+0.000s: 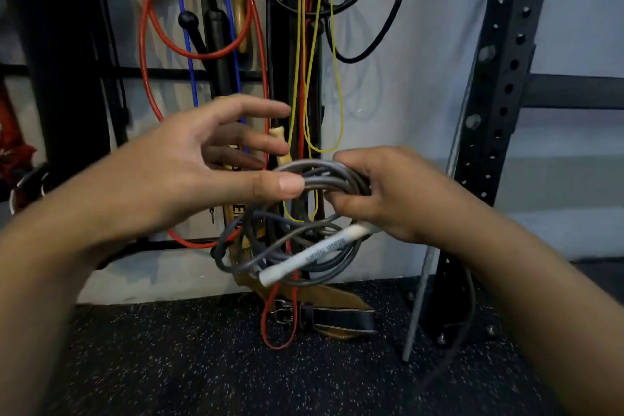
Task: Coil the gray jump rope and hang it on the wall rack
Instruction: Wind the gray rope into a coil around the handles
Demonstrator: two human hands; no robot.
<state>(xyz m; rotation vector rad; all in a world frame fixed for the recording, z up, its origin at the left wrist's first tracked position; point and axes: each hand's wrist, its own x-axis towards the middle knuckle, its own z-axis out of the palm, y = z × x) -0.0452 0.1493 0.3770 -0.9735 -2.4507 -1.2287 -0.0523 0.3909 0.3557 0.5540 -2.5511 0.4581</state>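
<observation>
The gray jump rope (297, 246) is bunched into several loops in mid-air in front of the wall. My right hand (391, 192) is closed around the top of the loops. A white handle (314, 255) sticks out below that hand, slanting down to the left. My left hand (209, 159) is spread open just left of the coil, its thumb tip touching the upper strands. The wall rack (189, 73), a frame of black bars, is behind my hands; its top is out of view.
Red (145, 44), blue, yellow (305, 78) and black ropes hang from the wall rack. A leather belt (337, 317) lies on the speckled black floor below. At the right stands a black perforated steel upright (496, 78) with a thin metal rod leaning on it.
</observation>
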